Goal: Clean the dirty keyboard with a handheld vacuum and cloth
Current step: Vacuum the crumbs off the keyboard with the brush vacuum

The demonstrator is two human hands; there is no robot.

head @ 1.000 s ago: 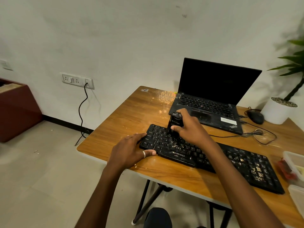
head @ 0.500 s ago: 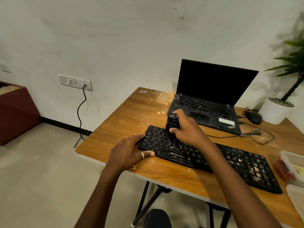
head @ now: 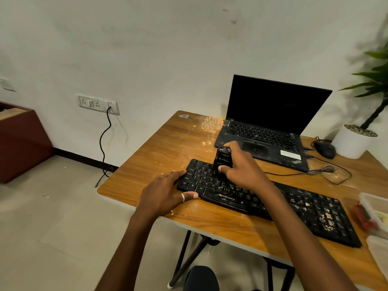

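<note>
Black handheld vacuum (head: pixel 222 159), largely hidden by the right hand (head: pixel 241 170) gripping it, stands on the crumb-strewn keyboard's (head: pixel 304 208) left half, nozzle out of sight, while the left hand (head: pixel 165 193) lies flat, fingers straight, on the keyboard's left end.

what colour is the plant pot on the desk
The plant pot is white; head view shows it.

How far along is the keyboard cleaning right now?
Done: left-end keys of the keyboard look mostly crumb-free. In hand: right hand holds the handheld vacuum on the left-middle keys, left hand steadying the end. Left: crumbs on the right end, then the wipe-down.
</note>
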